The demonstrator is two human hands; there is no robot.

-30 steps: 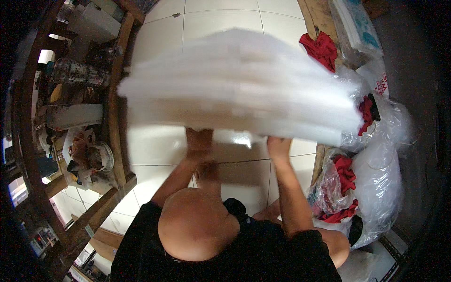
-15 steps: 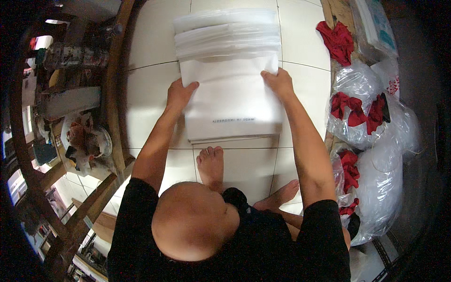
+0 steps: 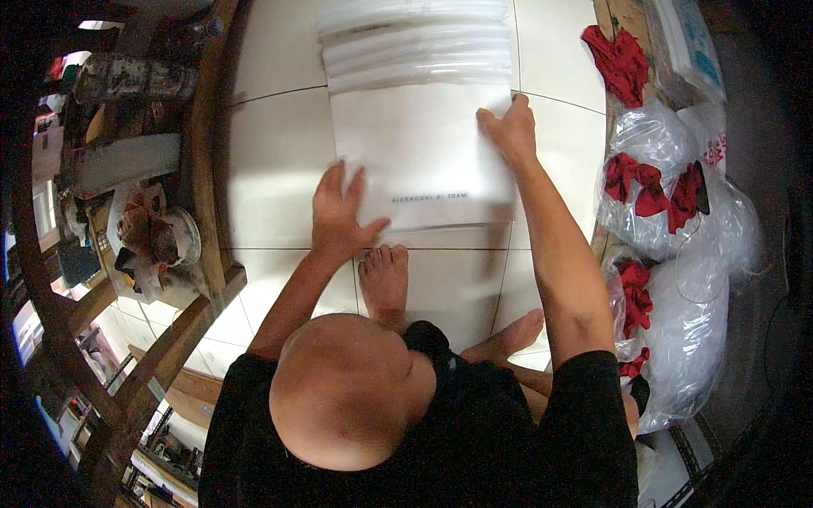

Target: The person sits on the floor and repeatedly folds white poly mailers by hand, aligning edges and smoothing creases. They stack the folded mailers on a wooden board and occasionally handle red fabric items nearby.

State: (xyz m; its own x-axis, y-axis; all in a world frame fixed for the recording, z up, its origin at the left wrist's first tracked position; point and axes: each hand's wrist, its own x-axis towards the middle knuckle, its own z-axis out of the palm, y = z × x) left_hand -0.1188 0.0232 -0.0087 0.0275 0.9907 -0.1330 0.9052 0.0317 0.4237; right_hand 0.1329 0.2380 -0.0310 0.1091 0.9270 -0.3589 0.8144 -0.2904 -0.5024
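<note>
White stack (image 3: 423, 140): small dark lettering (image 3: 429, 199) | left grip (image 3: 339, 216): spread | right grip (image 3: 513, 135): can't tell

White stack (image 3: 419, 135) bright, slightly blurred; plastic bags (image 3: 686, 347) glint; fisheye rim dark, bowed

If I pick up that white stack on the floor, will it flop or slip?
The white stack would probably sag, since its layers look thin and fan out at the far end. It may be slippery: those layers look smooth and translucent. Tipping seems unlikely, as it lies flat on the tiled floor.
</note>
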